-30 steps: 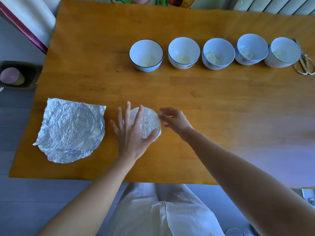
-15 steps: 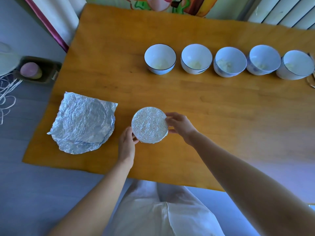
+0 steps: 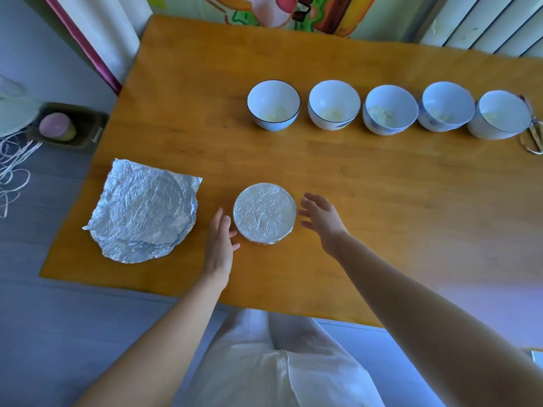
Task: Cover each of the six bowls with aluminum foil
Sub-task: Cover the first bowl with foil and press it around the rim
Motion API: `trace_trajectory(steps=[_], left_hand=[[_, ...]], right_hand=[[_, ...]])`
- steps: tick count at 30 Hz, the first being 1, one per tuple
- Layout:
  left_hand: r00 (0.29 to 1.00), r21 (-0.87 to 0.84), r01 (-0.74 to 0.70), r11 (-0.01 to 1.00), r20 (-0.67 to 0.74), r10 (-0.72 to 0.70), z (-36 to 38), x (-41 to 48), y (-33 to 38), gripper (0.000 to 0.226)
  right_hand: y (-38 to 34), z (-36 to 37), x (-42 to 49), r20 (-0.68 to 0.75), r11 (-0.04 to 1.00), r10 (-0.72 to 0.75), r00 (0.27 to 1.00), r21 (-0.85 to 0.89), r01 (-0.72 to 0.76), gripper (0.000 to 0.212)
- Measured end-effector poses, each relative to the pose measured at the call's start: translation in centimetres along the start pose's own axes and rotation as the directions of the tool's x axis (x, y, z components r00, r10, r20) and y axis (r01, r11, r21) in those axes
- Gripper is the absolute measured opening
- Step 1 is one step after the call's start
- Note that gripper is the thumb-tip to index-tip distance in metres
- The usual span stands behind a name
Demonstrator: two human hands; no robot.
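Head view, foil-covered bowl (image 3: pixel 264 217) between left hand (image 3: pixel 219 245) and right hand (image 3: pixel 321 223), both loose

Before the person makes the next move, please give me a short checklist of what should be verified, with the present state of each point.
1. The near bowl has its whole top covered: ok.
2. Its cover is pressed tight around the side: cannot tell, the side is hidden from above.
3. The left hand and the right hand are open and hold nothing: ok.
4. The foil sheets lie ready on the table, left of the near bowl: ok. Enough sheets for the rest: cannot tell.
5. All six bowls are covered: not ok, the five bowls in the back row are open.
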State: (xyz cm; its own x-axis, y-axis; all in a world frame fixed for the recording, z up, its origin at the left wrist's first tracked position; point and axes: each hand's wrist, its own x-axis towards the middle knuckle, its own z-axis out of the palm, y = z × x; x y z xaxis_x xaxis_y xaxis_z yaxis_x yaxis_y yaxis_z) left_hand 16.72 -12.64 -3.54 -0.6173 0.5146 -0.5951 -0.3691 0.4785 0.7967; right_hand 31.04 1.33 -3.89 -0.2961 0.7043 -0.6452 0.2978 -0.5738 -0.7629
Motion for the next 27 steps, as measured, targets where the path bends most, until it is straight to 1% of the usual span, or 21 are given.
trace_trajectory(steps=[3, 5, 7, 8, 9, 11, 12, 14, 17, 19, 21, 23, 27], left_hand=[[0.998, -0.037, 0.030, 0.999, 0.064, -0.028, 0.8, -0.2, 0.6, 0.043], [0.998, -0.055, 0.050, 0.997, 0.052, -0.047, 0.9, -0.2, 0.7, 0.044], [0.996, -0.080, 0.083, 0.993, 0.020, -0.082, 0.8, -0.1, 0.7, 0.045], [0.993, -0.111, 0.116, 0.987, 0.017, -0.115, 0.7, 0.0, 0.8, 0.043], [0.987, -0.154, 0.160, 0.975, 0.025, -0.158, 0.7, 0.0, 0.9, 0.040], [0.967, -0.244, 0.255, 0.936, 0.067, -0.246, 0.8, -0.1, 1.3, 0.036], [0.960, -0.274, 0.281, 0.920, 0.082, -0.269, 0.9, -0.1, 1.5, 0.039], [0.952, -0.302, 0.305, 0.903, 0.091, -0.292, 0.9, 0.1, 1.9, 0.043], [0.948, -0.326, 0.317, 0.891, 0.080, -0.308, 0.7, 1.1, 2.8, 0.050], [0.947, -0.338, 0.320, 0.885, 0.076, -0.313, 0.6, 2.1, 4.0, 0.055], [0.949, -0.321, 0.314, 0.894, 0.079, -0.305, 0.6, 3.4, 5.5, 0.052], [0.950, -0.298, 0.311, 0.903, 0.071, -0.304, 0.5, 4.8, 7.3, 0.043], [0.943, -0.249, 0.330, 0.911, 0.047, -0.329, -0.1, 9.0, 10.8, 0.034]], right_hand=[[0.7, 0.5, -0.5, 0.037, 1.000, -0.005, 0.999, 0.006, 0.005, 0.033], [0.4, 0.6, -0.8, 0.028, 1.000, -0.012, 1.000, -0.008, 0.012, 0.037], [0.2, 0.2, -0.7, -0.013, 0.999, 0.015, 1.000, -0.035, -0.016, 0.043], [0.1, 0.0, -0.8, -0.011, 0.998, 0.060, 0.998, -0.033, -0.060, 0.042], [0.0, -0.3, -0.9, 0.022, 0.992, 0.122, 0.992, -0.003, -0.122, 0.038], [-0.2, -0.5, -1.3, 0.135, 0.961, 0.246, 0.960, 0.098, -0.260, 0.022], [-0.3, -0.4, -1.3, 0.169, 0.946, 0.272, 0.947, 0.136, -0.296, 0.019], [-0.2, -0.2, -1.0, 0.181, 0.933, 0.279, 0.943, 0.181, -0.310, 0.026], [-1.0, 0.7, 0.0, 0.177, 0.913, 0.286, 0.942, 0.246, -0.324, 0.047], [-1.9, 1.7, 0.8, 0.193, 0.909, 0.278, 0.941, 0.264, -0.323, 0.052], [-2.9, 2.8, 1.7, 0.205, 0.903, 0.265, 0.942, 0.289, -0.317, 0.056], [-3.8, 4.0, 2.6, 0.205, 0.897, 0.255, 0.945, 0.316, -0.310, 0.059], [-6.4, 7.0, 5.0, 0.191, 0.899, 0.245, 0.951, 0.321, -0.296, 0.060]])
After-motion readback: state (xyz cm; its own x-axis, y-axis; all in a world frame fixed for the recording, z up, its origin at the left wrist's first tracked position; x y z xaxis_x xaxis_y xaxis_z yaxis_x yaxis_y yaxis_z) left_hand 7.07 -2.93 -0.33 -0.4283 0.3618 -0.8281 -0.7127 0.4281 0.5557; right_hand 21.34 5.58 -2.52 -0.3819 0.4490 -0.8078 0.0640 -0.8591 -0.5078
